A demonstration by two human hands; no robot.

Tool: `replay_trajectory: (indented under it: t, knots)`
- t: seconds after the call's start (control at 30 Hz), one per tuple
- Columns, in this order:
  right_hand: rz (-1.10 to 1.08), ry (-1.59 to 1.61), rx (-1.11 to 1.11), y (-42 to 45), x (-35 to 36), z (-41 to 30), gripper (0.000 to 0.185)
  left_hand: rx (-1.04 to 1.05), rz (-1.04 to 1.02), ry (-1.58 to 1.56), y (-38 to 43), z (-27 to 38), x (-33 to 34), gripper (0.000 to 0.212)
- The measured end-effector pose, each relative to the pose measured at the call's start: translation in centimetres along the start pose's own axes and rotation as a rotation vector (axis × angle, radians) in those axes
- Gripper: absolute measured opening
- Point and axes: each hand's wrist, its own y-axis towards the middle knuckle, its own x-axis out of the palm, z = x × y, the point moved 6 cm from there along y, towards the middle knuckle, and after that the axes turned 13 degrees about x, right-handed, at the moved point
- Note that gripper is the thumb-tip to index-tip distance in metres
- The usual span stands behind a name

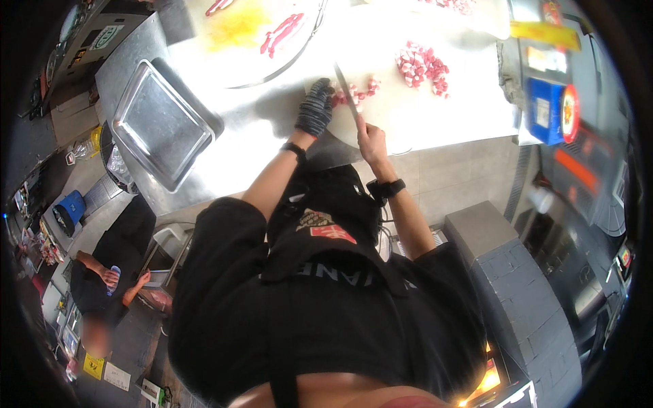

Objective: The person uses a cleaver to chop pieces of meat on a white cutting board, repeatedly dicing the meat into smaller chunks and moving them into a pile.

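My left hand, in a grey knitted glove, rests on the cutting board with its fingertips holding one end of a row of raw meat pieces. A kitchen knife is gripped in my right hand, its index finger stretched along the spine. The blade lies across the meat, just right of the gloved fingers. Farther right on the pale cutting board is a pile of diced red-and-white meat. Strong glare washes out much of the board.
An upturned-looking metal tray stands left on the steel table. Beyond it, a round board carries raw meat strips. A blue box sits past the right end. Behind on the left, another person holds a bottle.
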Motion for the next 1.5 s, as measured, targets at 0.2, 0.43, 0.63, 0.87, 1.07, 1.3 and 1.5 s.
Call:
replay_trajectory:
  t: [0.2,0.43,0.63,0.87,1.07,1.3,1.5]
  knots:
    - [-0.012,0.062,0.052,0.7,0.0,1.3,0.07,0.04,-0.183,0.366,-0.2,1.8,-0.8,0.019]
    - [-0.05,-0.11,-0.039,-0.5,1.2,-0.9,0.069,0.05,-0.334,0.406,-0.2,0.7,1.1,0.019]
    - [-0.087,-0.186,-0.024,-0.7,0.6,0.1,0.073,0.082,-0.258,0.315,-1.0,0.5,0.8,0.017]
    - [0.074,-0.153,-0.147,1.8,3.5,-1.0,0.067,0.152,-0.292,0.233,-0.9,1.2,1.3,0.016]
    - [0.126,0.258,-0.013,3.2,2.0,-4.7,0.062,0.001,-0.082,0.068,-0.4,1.3,1.4,0.016]
    - [-0.067,0.488,0.075,1.5,-6.1,-1.0,0.064,-0.455,0.134,-0.749,0.4,-2.8,3.4,0.021]
    - [-0.288,-0.034,0.051,0.6,-3.7,3.5,0.072,-0.486,0.321,-0.451,0.6,-6.5,-3.4,0.019]
